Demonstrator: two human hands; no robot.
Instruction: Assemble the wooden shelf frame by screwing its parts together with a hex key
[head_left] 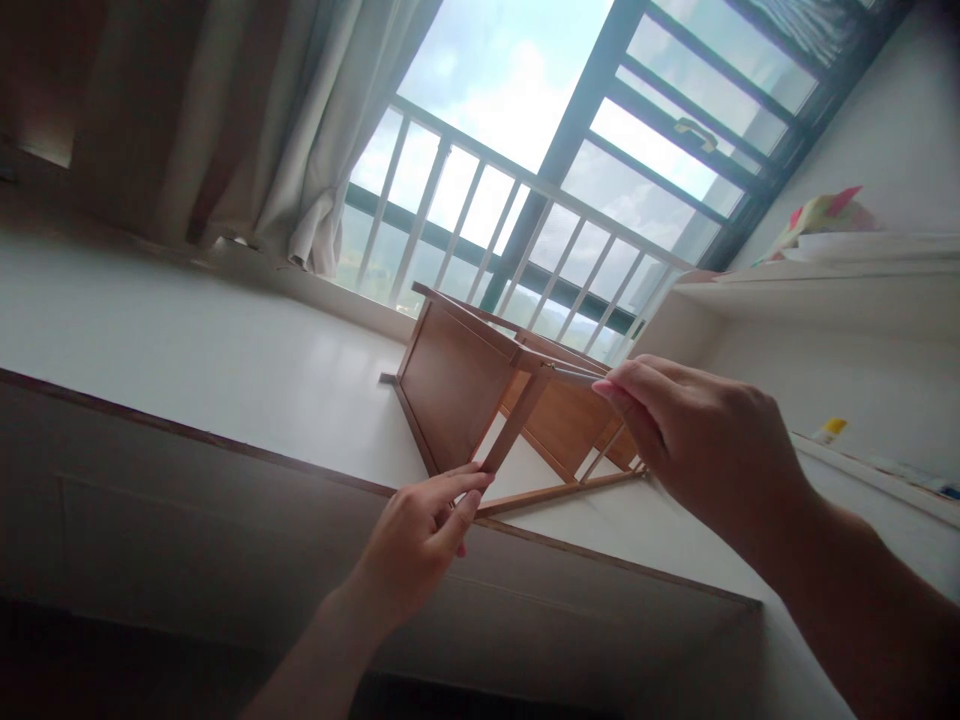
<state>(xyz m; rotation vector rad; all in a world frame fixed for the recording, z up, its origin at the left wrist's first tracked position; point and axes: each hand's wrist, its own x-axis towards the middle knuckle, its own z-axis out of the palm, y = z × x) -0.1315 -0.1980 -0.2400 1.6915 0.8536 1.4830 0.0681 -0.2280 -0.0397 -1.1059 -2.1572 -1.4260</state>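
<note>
A small wooden rack with flat panels and thin rails lies tipped on a white window ledge. My left hand pinches the lower end of a slanted wooden leg near the ledge's front edge. My right hand grips the rack's upper corner, with its fingers curled over the top rail. Both hands are closed on the wood. The rack's far side is partly hidden behind my right hand.
A large window with white railing bars stands behind the rack. Grey curtains hang at the left. A white shelf at the right carries colourful items, and a small yellow object sits below it.
</note>
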